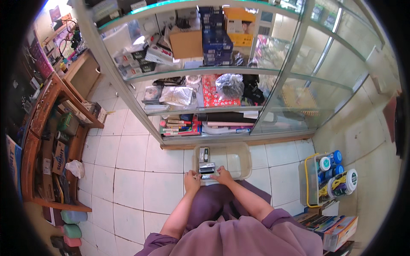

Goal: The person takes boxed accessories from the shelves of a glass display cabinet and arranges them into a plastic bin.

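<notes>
I have the left hand (191, 181) and right hand (224, 174) pinching a small box (208, 176) between their fingertips at the near end of the plastic tub (247, 165). Farther inside the tub lie a grey box (207, 167) and a dark box (204, 154)

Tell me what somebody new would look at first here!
Probably the big glass cabinet at the top, packed with stuff, with a bright red patterned sheet on one shelf. Next, the tub of small boxes on the floor in front of it, with the left grip and right grip at its near edge. Over on the right, blue jars catch the eye in a clear bin with a yellow handle.
</notes>
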Demonstrator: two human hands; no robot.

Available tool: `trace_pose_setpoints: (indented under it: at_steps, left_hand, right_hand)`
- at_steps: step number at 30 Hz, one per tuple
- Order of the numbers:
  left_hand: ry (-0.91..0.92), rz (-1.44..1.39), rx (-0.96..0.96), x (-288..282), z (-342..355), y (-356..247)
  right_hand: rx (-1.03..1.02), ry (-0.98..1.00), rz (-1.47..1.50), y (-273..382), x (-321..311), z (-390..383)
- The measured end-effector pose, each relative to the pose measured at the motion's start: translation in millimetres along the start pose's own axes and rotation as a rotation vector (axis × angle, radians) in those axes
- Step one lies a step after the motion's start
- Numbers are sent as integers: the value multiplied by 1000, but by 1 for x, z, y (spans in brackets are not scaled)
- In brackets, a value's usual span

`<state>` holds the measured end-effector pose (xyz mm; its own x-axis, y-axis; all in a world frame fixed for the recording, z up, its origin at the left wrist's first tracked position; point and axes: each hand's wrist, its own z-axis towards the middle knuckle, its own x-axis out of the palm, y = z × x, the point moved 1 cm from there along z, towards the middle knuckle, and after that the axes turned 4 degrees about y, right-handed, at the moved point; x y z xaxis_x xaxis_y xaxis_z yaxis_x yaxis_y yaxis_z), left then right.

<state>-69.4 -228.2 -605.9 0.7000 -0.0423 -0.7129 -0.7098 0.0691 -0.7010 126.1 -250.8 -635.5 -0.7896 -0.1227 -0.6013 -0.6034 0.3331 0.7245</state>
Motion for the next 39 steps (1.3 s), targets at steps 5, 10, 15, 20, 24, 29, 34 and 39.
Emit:
trace_pose_setpoints:
  at_steps: [5,10,15,20,24,29,34,39]
  left_hand:
    - [-86,-210,70,-43,10,-45]
    - [-415,-248,443,-163,58,-138]
    - [-493,-336,622,-275,112,-255]
    - [-616,-207,771,-350,149,-315]
    - [-699,-112,794,-390,181,-340]
    - [-821,-63,771,-408,231,-352]
    - [-873,-132,665,-401,262,-355]
    - [-940,-255,645,-390,272,-362]
  right_hand:
    - [-51,-58,29,36,-38,-5]
    - [-447,-225,138,167,-125,-12]
    - [-770,-406,173,297,-228,-25]
    - [-1007,-477,127,393,-287,-39]
    - [-1184,-661,-111,456,-316,-38]
    - [-1241,-920,-289,523,-333,-17]
    - [-1038,-1016,-329,552,-333,12]
    - [-977,-942,-404,552,-341,30]
